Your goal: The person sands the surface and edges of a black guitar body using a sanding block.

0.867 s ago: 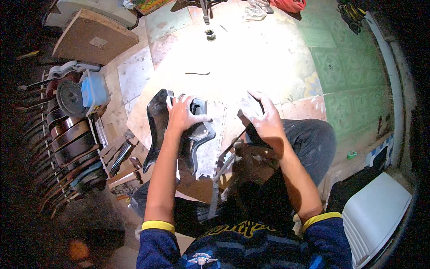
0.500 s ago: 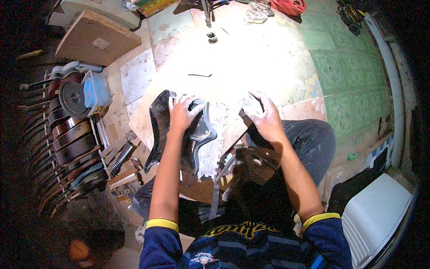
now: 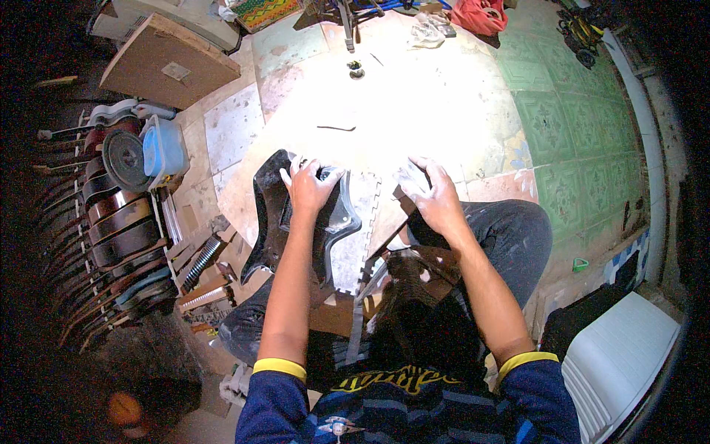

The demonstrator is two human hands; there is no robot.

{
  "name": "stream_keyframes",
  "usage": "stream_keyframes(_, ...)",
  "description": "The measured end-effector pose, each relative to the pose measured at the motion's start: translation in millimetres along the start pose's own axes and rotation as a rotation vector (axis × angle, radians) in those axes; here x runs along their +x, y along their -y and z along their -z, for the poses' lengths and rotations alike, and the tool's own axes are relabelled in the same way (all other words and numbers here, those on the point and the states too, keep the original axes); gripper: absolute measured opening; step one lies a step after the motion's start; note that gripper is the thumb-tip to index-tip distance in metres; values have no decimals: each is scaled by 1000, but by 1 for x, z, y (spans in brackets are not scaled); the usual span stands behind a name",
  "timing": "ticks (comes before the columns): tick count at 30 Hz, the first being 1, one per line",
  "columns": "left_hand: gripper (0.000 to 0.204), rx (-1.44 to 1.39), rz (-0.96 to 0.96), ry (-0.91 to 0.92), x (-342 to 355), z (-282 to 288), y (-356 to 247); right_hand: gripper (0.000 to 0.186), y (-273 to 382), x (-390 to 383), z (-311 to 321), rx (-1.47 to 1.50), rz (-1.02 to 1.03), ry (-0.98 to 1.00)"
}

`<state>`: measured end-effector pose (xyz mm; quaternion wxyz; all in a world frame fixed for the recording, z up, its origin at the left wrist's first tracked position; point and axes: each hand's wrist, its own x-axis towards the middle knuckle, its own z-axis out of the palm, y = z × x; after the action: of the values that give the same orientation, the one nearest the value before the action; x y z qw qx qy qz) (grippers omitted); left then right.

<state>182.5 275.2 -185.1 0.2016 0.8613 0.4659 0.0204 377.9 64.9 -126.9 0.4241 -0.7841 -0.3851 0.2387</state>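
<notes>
A glossy black angular guitar body lies on a pale mat in front of my crossed legs. My left hand rests on its upper part, dusty fingers curled over a raised inner edge. My right hand, also coated with white powder, grips a small pale, dark-sided block to the right of the mat. A short thin dark rod lies beyond both hands on the brightly lit board.
At the left stand a rack of several guitars, a clear bin, a cardboard panel and a coiled hose. A red bag lies at the back. A white stepped object sits at lower right.
My left hand has shifted slightly over the black body, its fingers bunching nearer its top. The whole scene sits a little lower and further right in view. My right hand keeps hold of the block.
</notes>
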Motion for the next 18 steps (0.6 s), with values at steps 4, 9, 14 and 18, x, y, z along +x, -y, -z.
stream_keyframes(4, 81, -6, -114, 56, -6, 6, -7, 52, -4, -1, 3, -29, -6, -6)
stream_keyframes(9, 118, 111, -55, -35, -32, 6, 41, 53, 2, 0, 1, -41, -6, 26)
stream_keyframes(14, 131, -54, 195, -117, -90, 22, 91, 56, 14, -4, 3, 11, -109, 78)
stream_keyframes(18, 130, -13, 353, -55, -120, 35, 109, 57, 2, -6, -8, -23, -62, 54)
